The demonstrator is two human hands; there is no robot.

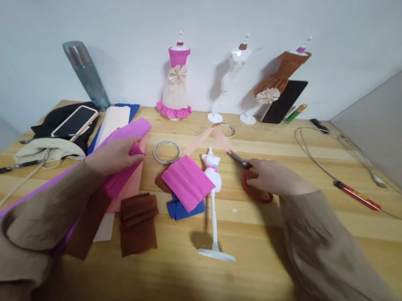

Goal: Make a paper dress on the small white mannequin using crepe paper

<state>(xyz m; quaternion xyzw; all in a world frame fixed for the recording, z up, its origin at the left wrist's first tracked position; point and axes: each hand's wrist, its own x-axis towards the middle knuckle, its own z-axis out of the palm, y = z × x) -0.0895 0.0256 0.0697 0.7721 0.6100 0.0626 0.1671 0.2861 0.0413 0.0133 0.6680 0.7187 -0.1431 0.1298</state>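
Observation:
My left hand (116, 156) is closed on a strip of magenta crepe paper (118, 177), over a pile of long coloured paper sheets. On the right, my right hand (274, 176) grips scissors (239, 159) with dark blades and red handles; the blades point left and look together. Between my hands a small white mannequin (212, 178) lies on the table, a pink band around its chest. Beside it a folded magenta paper piece (188, 182) rests on a blue paper piece (185, 209). Folded brown paper (138, 225) lies nearer to me.
Along the wall stand a pink-and-cream dressed mannequin (175, 81), a bare white one (236, 68) and a brown-dressed one (285, 72). A tape roll (167, 152) sits mid-table. At left are a phone (75, 122) and spray bottle (86, 70); at right, a cable (316, 159) and red tube (358, 195).

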